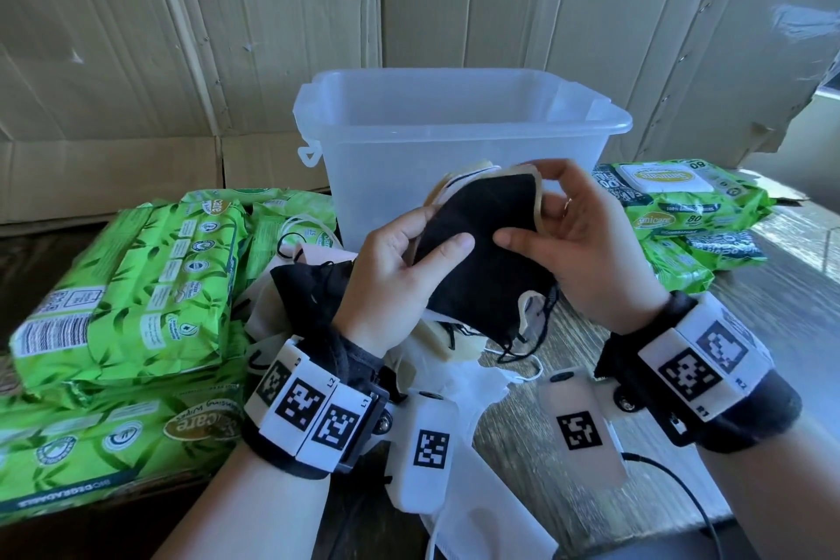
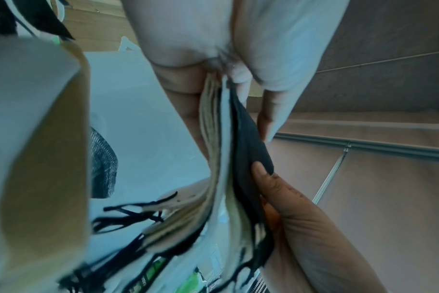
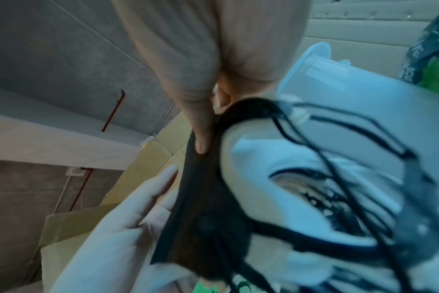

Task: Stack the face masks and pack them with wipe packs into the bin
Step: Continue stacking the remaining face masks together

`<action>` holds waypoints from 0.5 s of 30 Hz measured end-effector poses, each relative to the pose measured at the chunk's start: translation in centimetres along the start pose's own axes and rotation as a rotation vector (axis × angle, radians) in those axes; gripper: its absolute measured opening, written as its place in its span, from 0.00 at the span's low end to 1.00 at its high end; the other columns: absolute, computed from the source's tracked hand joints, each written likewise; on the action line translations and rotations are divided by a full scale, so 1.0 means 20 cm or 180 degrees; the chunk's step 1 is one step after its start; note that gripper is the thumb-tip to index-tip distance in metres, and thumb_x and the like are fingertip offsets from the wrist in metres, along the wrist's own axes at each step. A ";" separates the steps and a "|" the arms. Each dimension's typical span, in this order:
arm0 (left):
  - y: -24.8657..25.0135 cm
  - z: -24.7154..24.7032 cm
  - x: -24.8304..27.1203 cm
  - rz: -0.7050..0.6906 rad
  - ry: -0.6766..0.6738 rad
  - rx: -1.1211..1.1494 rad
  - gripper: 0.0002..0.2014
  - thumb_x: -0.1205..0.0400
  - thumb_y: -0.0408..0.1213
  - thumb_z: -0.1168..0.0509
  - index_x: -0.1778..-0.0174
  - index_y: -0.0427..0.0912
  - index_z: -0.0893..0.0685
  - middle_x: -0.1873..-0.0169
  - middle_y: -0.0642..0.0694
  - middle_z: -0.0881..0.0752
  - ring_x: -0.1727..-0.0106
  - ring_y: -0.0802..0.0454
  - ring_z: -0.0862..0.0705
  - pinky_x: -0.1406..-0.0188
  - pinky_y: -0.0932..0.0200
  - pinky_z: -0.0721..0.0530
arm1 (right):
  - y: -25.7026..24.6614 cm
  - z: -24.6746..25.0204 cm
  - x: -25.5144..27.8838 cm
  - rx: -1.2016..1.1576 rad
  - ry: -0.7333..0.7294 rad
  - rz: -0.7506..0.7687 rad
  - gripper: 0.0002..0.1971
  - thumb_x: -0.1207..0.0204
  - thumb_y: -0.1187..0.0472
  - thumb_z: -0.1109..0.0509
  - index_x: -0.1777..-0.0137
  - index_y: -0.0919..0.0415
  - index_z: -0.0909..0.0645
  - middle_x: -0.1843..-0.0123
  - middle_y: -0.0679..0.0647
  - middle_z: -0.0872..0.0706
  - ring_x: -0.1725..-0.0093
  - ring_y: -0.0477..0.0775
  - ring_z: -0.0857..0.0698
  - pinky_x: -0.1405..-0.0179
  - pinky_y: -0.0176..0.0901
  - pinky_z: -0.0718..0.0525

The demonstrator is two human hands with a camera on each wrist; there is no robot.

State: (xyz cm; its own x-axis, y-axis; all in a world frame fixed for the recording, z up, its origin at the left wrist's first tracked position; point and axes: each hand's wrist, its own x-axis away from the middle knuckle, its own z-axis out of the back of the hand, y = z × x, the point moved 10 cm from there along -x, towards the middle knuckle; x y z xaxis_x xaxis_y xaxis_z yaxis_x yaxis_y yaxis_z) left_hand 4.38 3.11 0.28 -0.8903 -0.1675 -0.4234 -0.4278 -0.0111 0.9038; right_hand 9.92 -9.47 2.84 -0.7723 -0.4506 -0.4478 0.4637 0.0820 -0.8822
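In front of clear bin (image 1: 454, 114), left hand (image 1: 400, 268) and right hand (image 1: 577, 241) both pinching stacked face masks (image 1: 482, 250); wipe packs (image 1: 132, 277) left.

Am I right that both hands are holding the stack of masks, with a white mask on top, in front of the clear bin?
Not quite: the mask on top of the stack of masks is black, not white, as the head view shows. The rest holds: the left hand and the right hand both grip it in front of the clear bin.
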 end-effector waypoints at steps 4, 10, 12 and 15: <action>-0.01 -0.02 0.01 0.0086 -0.0088 0.0092 0.12 0.23 0.27 0.35 0.52 0.50 0.14 0.60 0.56 0.10 0.54 0.60 0.13 0.51 0.66 0.17 | 0.02 0.00 -0.02 0.0144 0.0061 -0.0019 0.38 0.49 0.44 0.16 0.39 0.35 0.30 0.57 0.81 0.21 0.61 0.72 0.17 0.54 0.76 0.19; 0.00 -0.04 0.00 0.0030 -0.0233 -0.0035 0.22 0.25 0.22 0.38 0.40 0.52 0.24 0.49 0.58 0.14 0.46 0.66 0.16 0.46 0.70 0.21 | 0.06 0.00 -0.03 0.1509 -0.0071 -0.0069 0.36 0.32 0.46 0.25 0.26 0.57 0.32 0.37 0.53 0.24 0.44 0.43 0.25 0.35 0.33 0.29; 0.01 -0.06 0.01 0.0068 -0.0294 0.0056 0.27 0.21 0.18 0.41 0.35 0.54 0.29 0.47 0.56 0.16 0.45 0.65 0.17 0.45 0.68 0.20 | 0.10 -0.10 -0.01 0.1028 -0.0726 -0.0253 0.34 0.34 0.39 0.27 0.32 0.58 0.25 0.35 0.56 0.19 0.34 0.49 0.22 0.28 0.48 0.27; 0.00 -0.01 0.00 0.0125 0.0047 0.0183 0.30 0.18 0.19 0.43 0.28 0.55 0.37 0.53 0.52 0.18 0.50 0.64 0.17 0.44 0.67 0.20 | 0.10 -0.09 -0.01 0.0171 -0.0612 -0.0311 0.22 0.31 0.59 0.29 0.37 0.66 0.23 0.43 0.54 0.13 0.41 0.52 0.16 0.34 0.52 0.21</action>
State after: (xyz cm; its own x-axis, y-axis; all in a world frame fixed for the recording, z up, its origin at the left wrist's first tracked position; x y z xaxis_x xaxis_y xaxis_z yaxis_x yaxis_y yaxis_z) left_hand 4.45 2.95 0.28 -0.9044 -0.1813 -0.3863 -0.4011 0.0524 0.9145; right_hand 10.26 -7.54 0.85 -0.7202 -0.6156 -0.3200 0.4171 -0.0156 -0.9087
